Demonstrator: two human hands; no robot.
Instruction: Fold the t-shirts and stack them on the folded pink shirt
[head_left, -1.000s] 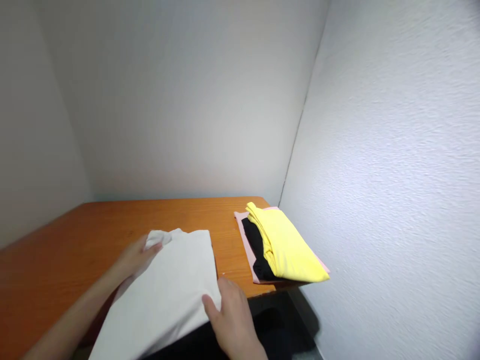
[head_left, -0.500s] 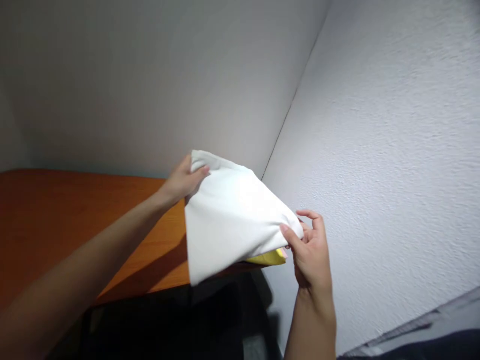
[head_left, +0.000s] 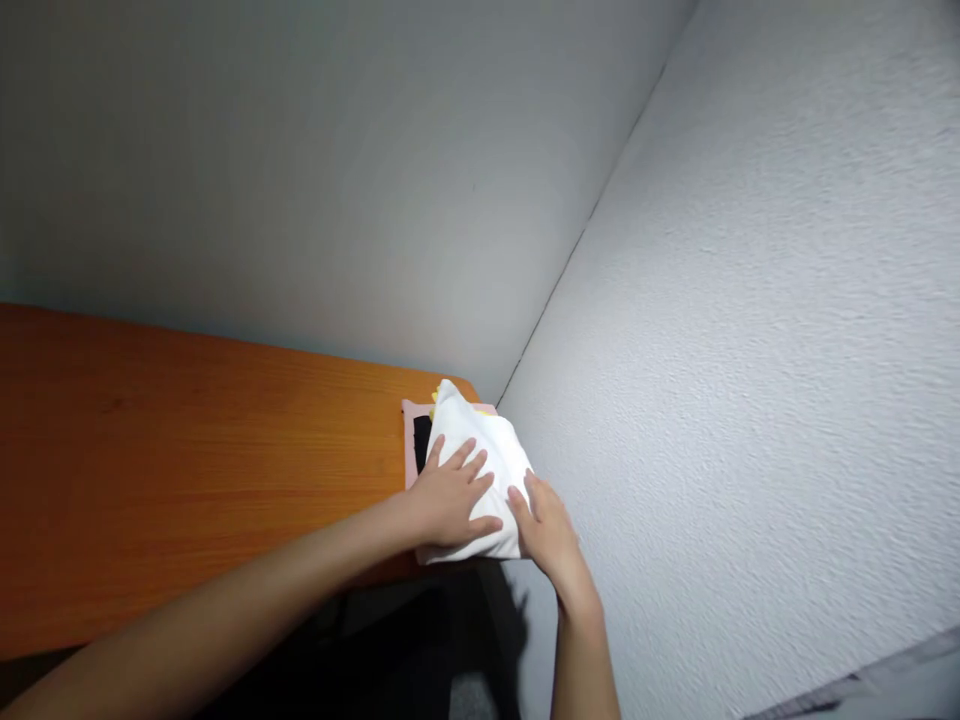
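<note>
A folded white cloth point(head_left: 491, 450) lies at the right end of the table, its far corner pointing up and away. My left hand point(head_left: 450, 500) presses flat on it with the fingers spread. At the cloth's right edge, my right hand point(head_left: 551, 530) rests with thumb and forefinger apart on the fabric; its other fingers are largely hidden. Beneath the white cloth, a pink cloth point(head_left: 409, 440) shows at the left and far side, along with a black piece of fabric point(head_left: 421, 438) and a bit of yellow fabric point(head_left: 435, 396).
The orange-brown wooden table point(head_left: 225, 450) stretches to the left along a grey wall point(head_left: 300, 180). Close on the right stands a textured white wall point(head_left: 750, 350), meeting the other at a corner. Dark space lies below the table's front edge.
The white cloth, held up between both hands before, has come down onto the pile of fabrics. My left hand has let go and flattened on it; my right hand has loosened at its edge.
</note>
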